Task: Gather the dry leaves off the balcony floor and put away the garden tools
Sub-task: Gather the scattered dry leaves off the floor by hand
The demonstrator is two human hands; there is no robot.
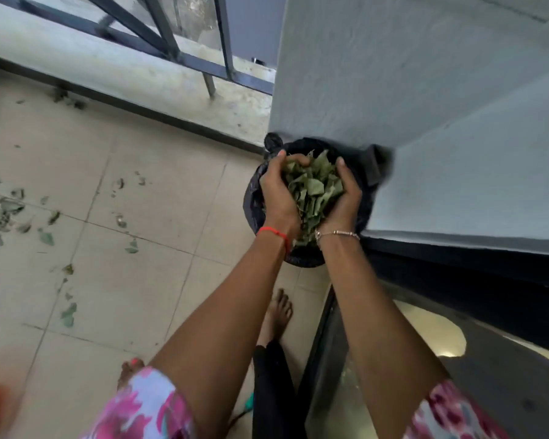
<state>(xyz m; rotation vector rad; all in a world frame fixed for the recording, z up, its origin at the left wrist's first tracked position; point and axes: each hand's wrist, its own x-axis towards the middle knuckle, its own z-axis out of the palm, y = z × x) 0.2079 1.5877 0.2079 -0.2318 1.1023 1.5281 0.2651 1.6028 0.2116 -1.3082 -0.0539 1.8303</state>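
A heap of dry green leaves (311, 185) sits cupped between my two hands, right above a black bin bag (373, 167) in the corner by the wall. My left hand (278, 191) curls round the left side of the heap, and my right hand (346, 194) curls round the right side. More loose leaves (0, 210) lie scattered over the beige floor tiles at the left. No garden tool is clearly in view.
A grey wall corner (393, 74) rises right behind the bag. A dark metal railing (178, 55) on a concrete kerb runs along the far side. A dark door frame (457, 267) and glass stand at the right. My bare foot (278, 315) is just below the bag.
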